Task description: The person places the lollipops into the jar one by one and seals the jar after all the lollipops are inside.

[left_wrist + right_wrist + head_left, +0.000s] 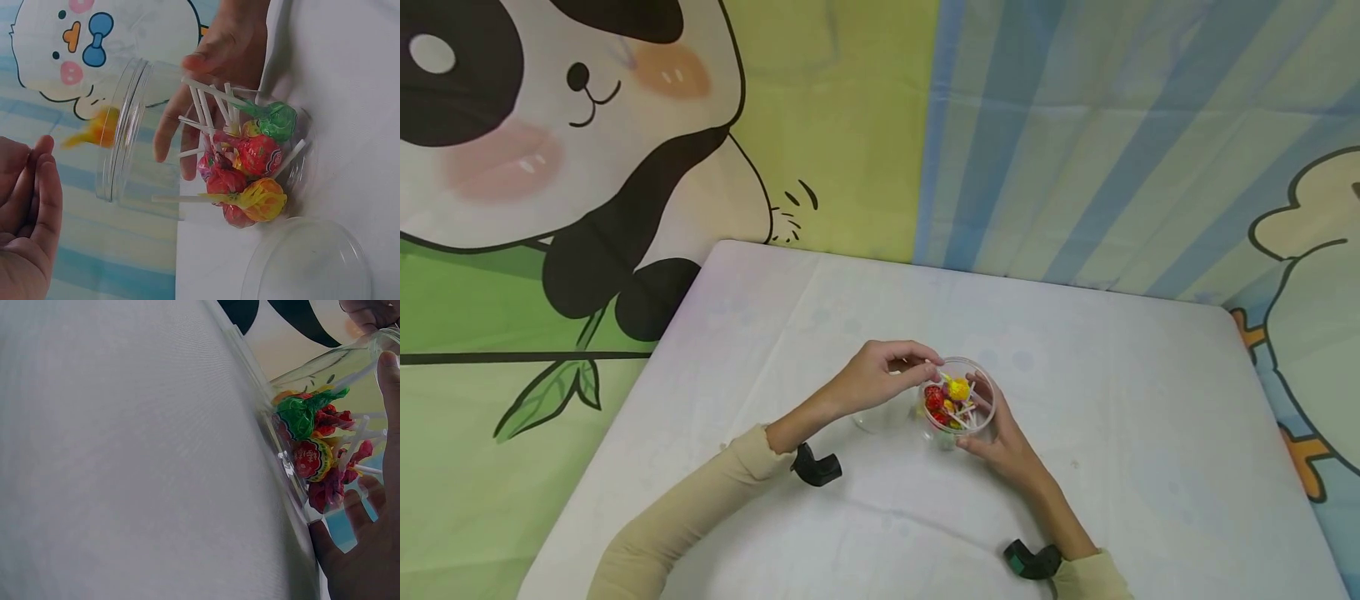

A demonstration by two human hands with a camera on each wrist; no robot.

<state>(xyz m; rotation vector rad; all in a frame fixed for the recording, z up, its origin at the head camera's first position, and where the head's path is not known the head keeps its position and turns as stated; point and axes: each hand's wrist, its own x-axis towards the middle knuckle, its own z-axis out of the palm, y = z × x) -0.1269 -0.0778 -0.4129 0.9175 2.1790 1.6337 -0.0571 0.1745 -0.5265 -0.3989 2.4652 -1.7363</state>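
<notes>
A clear plastic jar (992, 400) stands on the white table with its mouth up, several wrapped lollipops (256, 153) inside in red, green and yellow. My right hand (1011, 446) grips the jar's side, thumb at the front and fingers round the far side. At the jar's mouth, my left hand (891, 372) pinches the stick end of a yellow lollipop (100, 128) between thumb and fingertips. Its yellow head hangs down into the opening, blurred in the left wrist view. White sticks of the other lollipops lean upward inside the jar.
A clear round lid (306, 269) lies flat on the table (880, 517), left of the jar and below my left hand. Behind the table hangs a printed cloth with a panda (647, 150) and blue stripes. Black straps sit at both wrists.
</notes>
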